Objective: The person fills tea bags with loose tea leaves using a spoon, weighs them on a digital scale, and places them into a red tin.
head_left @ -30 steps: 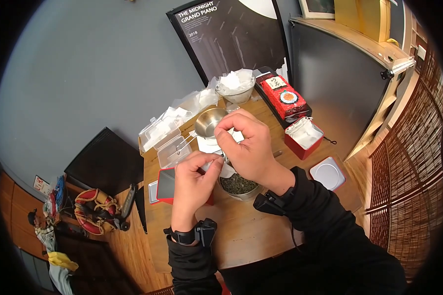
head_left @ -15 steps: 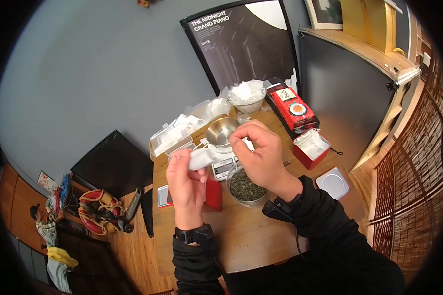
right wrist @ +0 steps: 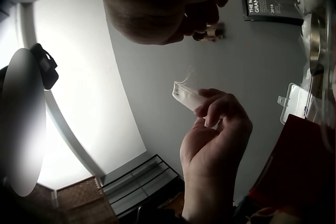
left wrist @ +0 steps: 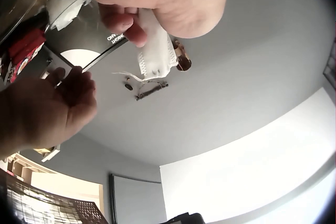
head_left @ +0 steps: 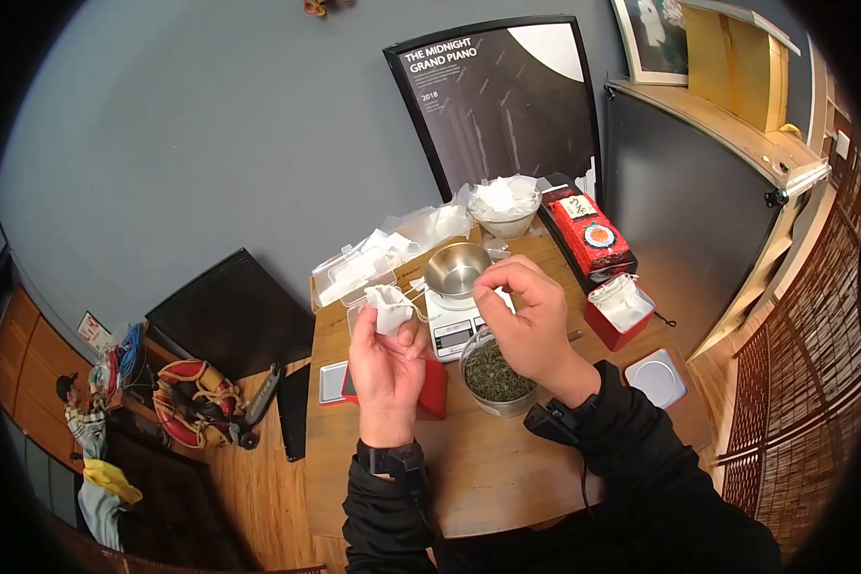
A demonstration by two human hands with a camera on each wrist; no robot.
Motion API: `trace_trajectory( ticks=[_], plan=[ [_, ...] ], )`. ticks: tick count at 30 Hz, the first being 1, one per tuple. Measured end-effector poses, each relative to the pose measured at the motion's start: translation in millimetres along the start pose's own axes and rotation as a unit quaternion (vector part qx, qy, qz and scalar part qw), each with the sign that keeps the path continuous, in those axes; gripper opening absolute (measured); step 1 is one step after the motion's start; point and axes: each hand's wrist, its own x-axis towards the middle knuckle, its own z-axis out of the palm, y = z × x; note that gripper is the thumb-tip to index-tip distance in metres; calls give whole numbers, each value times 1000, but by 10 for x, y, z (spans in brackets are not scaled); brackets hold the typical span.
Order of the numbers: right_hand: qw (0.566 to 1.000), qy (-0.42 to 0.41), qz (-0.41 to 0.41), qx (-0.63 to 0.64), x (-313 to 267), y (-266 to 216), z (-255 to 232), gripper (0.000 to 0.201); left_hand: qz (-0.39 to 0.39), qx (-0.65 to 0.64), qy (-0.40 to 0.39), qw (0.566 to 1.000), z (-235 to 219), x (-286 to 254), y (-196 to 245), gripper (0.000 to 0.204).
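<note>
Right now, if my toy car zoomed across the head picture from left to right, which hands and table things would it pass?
Pale lid → left hand holding a small white bag → steel bowl → right hand → open red tin with something white inside.

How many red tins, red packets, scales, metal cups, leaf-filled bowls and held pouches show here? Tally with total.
Red tins: 2
Red packet: 1
Scale: 1
Metal cup: 1
Leaf-filled bowl: 1
Held pouch: 1
Total: 7
</note>
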Motion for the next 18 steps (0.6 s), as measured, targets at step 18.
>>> trace_trajectory(
  ticks=[18],
  plan=[
    [989, -139, -50, -10, -68, -114, 64, 14, 105, 223, 15, 969, 178, -78, -140, 17]
  ],
)
